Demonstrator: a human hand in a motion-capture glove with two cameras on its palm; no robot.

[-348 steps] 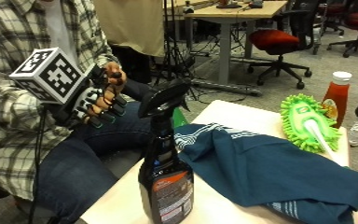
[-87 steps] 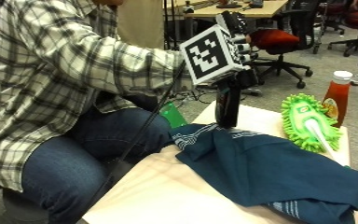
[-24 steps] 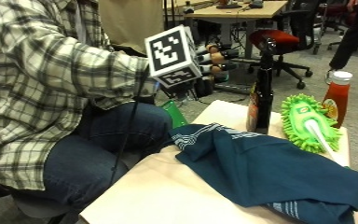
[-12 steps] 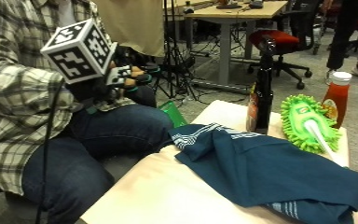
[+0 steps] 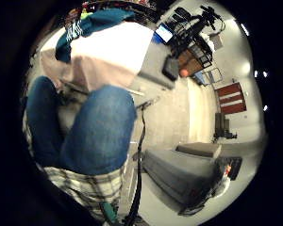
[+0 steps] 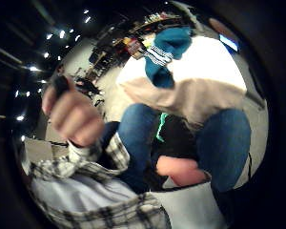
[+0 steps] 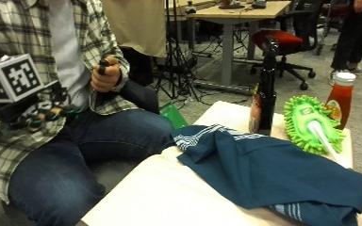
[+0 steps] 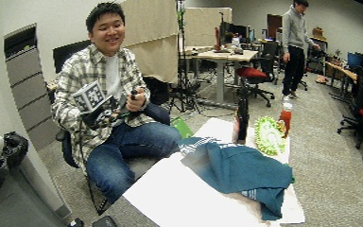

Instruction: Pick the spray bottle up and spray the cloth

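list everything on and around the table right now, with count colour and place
spray bottle: 1, dark with black trigger head, upright at the table's far edge
cloth: 1, teal with white stripes, spread over the table's middle
duster mop head: 1, bright green, lying right of the spray bottle
sauce bottle: 1, red with white cap, upright behind the duster mop head
table: 1, pale top
bare hand: 1, raised at the chest, holds a small black object
gloved right hand: 1, black, above the lap, off the table

bottle (image 7: 264, 94): now stands alone on the table (image 7: 168, 193) beside the cloth (image 7: 262, 169)
right hand (image 7: 40, 113): let go, back over the lap
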